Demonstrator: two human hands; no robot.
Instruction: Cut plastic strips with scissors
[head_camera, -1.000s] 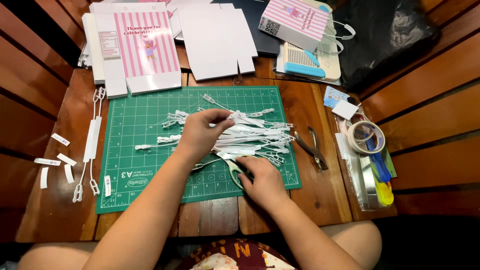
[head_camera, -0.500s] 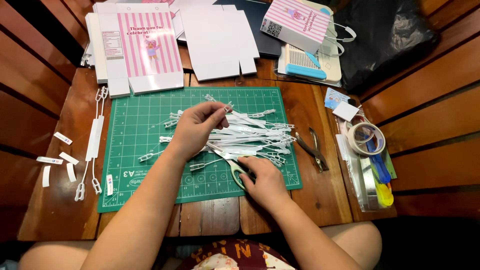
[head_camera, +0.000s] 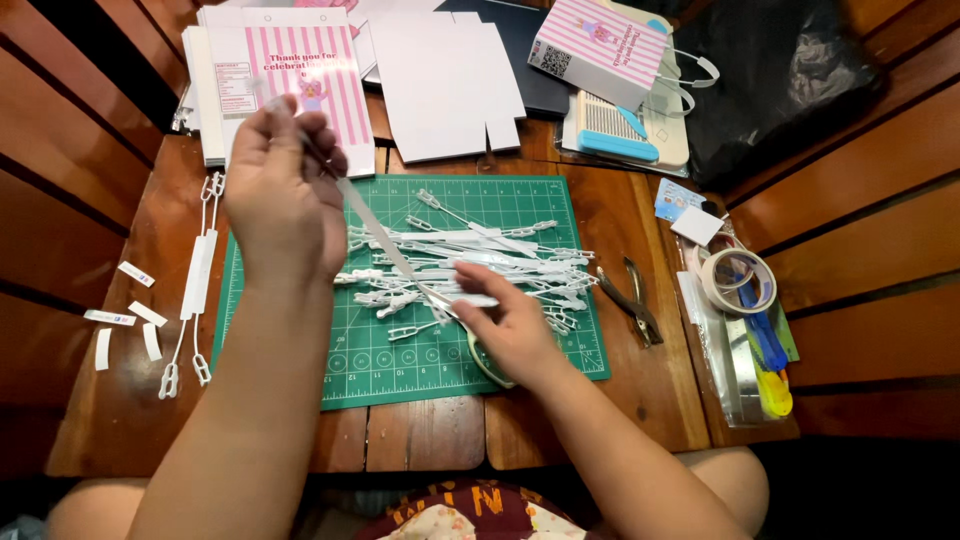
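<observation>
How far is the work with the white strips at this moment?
Done, it seems: one finished striped bag stands at the back. In hand: the left hand lifts one white strip, and the right hand holds its lower end with scissors. Left: the pile of strips on the green mat.

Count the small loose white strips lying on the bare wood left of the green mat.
4: one white strip farthest up, one below it, one nearer the mat, one lowest left. A fifth may count too; the left hand hides none there.
</observation>
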